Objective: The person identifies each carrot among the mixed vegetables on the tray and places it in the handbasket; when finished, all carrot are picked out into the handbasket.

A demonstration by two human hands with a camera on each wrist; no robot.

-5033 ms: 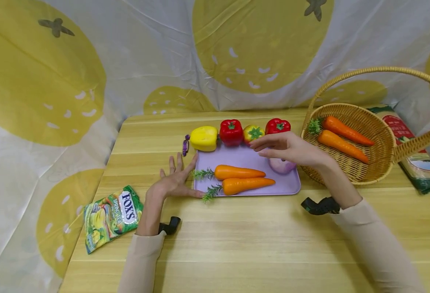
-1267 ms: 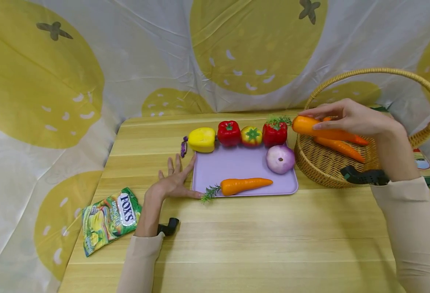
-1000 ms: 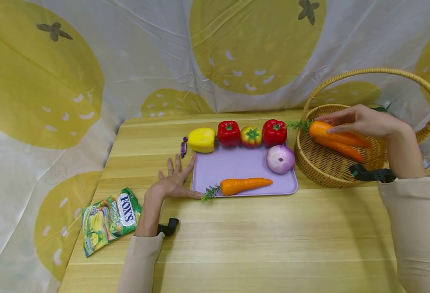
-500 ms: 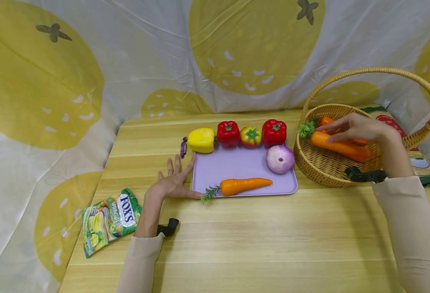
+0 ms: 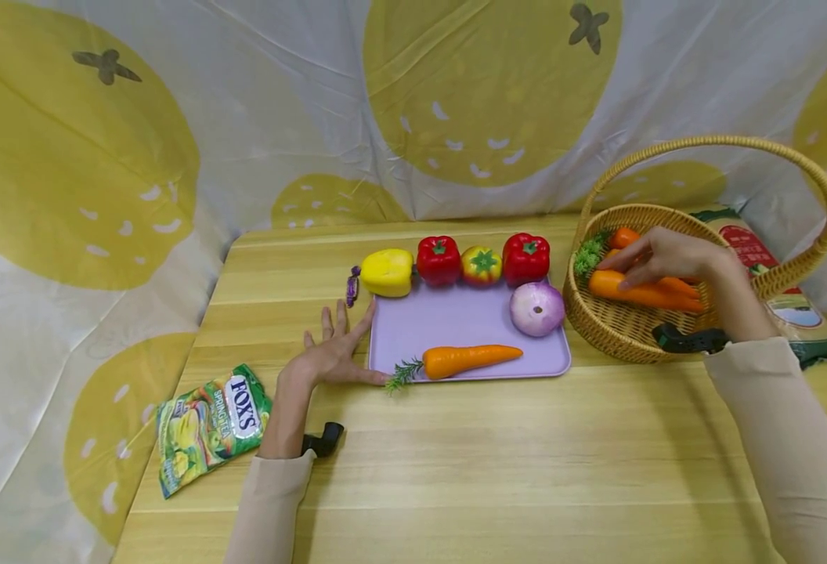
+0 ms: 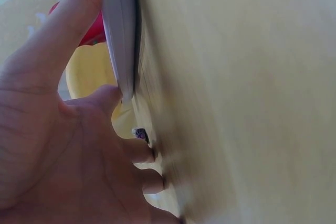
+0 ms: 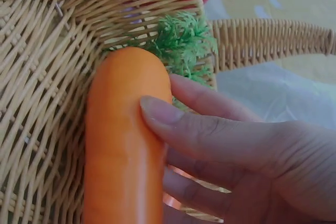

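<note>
My right hand (image 5: pixel 667 257) reaches into the wicker basket (image 5: pixel 614 333) and holds an orange carrot (image 7: pixel 126 145) near its leafy end, thumb on one side and fingers on the other. Other carrots (image 5: pixel 623 237) lie under and behind it, partly covered by the hand. My left hand (image 5: pixel 329 356) is spread at the left edge of the lilac tray (image 5: pixel 456 319), its thumb and index finger touching the rim and its other fingertips on the table. One carrot (image 5: pixel 470 360) lies along the tray's front side, and a purple onion (image 5: pixel 537 309) sits at its right.
Along the tray's back stand a yellow pepper (image 5: pixel 388 272), two red peppers (image 5: pixel 438 261) and a yellow-red fruit (image 5: pixel 482 266). A purple-wrapped candy (image 5: pixel 352 287) lies left of them. A green FOX'S bag (image 5: pixel 212 427) lies at left, another bag (image 5: pixel 797 309) behind the basket, whose handle (image 5: pixel 724 141) arches high.
One of the tray's two carrots went into the basket in my right hand, and has sunk lower there over the last second. My left hand stays at the tray's edge.
</note>
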